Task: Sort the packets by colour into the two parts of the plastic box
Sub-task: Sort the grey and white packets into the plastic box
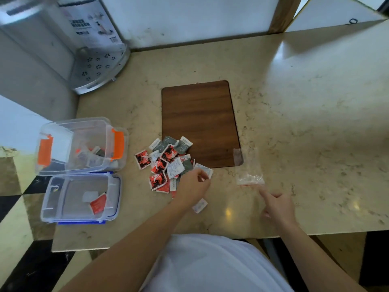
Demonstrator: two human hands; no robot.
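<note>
Head view: left hand (192, 184) pinches a white packet (205, 171) at the near right edge of the mixed red, grey and white packet pile (166, 163). Right hand (277, 206) rests nearby, forefinger extended, holding nothing. Picking is underway; next, carry it left to the matching part, orange-clipped clear box (82, 144) or blue-trimmed clear tray (81, 198).

Beige marble counter (294, 102), inset wood panel (199, 121), checkered floor (12, 207), white wall panels (189, 15).

Marble counter (294, 102): packets (166, 163), boxes (82, 171), probably bag (249, 167).
</note>
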